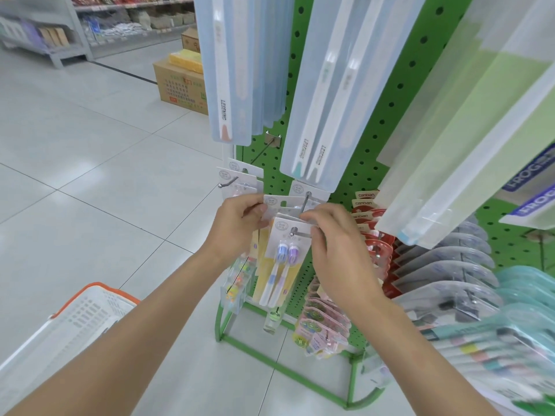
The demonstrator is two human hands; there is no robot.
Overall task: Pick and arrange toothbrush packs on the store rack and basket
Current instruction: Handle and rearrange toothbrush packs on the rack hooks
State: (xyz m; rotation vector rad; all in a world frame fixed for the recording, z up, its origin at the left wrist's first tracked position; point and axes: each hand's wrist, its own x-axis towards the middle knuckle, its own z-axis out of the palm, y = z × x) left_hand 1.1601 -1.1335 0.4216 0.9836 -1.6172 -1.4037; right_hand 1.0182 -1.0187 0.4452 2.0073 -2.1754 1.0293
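- Open tiled floor (99,163) spreads to the left of the left hand (240,226), with nothing standing close on that side.
- The white basket (75,322) with its orange rim sits low on the left, beside the left forearm and well below the hands.
- Straight ahead of both hands stands the green pegboard rack (369,139). Its left edge runs just above the left hand, and its base frame (282,367) juts out onto the floor beneath the right forearm.
- Long clear packs (321,94) hang down from above, their lower ends just over the knuckles, so headroom is tight.
- Red packs (365,205) crowd in just right of the right hand (339,250), and pink packs (324,325) hang below its wrist.
- The two hands are near each other but apart, on either side of a bunch of white-carded toothbrush packs (282,211) between them.
- The left hand grips the bunch's upper left edge, thumb laid on the front card.
- The right hand's fingers curl over the upper right edge, beside a metal peg (300,234). I cannot tell exactly which card they pinch.
- The front pack (282,265), holding a blue and a purple brush, hangs on that peg below the fingers.
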